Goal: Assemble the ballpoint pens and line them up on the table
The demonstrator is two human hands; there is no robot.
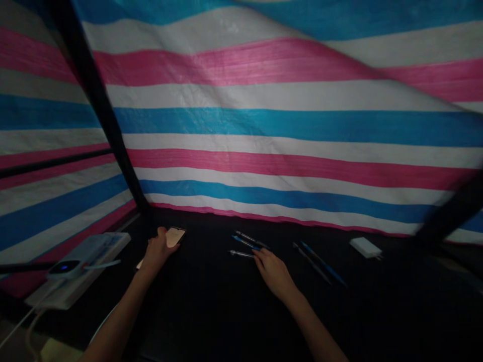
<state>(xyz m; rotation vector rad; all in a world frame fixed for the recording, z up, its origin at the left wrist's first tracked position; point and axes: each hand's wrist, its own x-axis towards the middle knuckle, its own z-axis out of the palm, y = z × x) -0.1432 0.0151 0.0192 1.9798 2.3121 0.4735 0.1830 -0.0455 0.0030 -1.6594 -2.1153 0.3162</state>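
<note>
My left hand point(155, 254) is closed over a smartphone point(175, 236) with a lit, pale screen, gripping it across the middle. The phone lies on the black tabletop, partly hidden by the hand. Farther right, my right hand point(274, 272) has its fingers closed at the ends of several pens. Among these are a blue pen point(241, 241) and a clear pen point(240, 254), with another clear pen point(251, 238) just behind. The fingertips hide where they meet the pens.
Right of my right hand lie a dark pen point(311, 262) and a blue pen point(323, 264). A white charger block point(366, 247) sits farther right. On the left, a device with a small display point(65, 267) rests on a white box point(71, 296), with cables. Striped sheeting point(264, 125) hangs behind.
</note>
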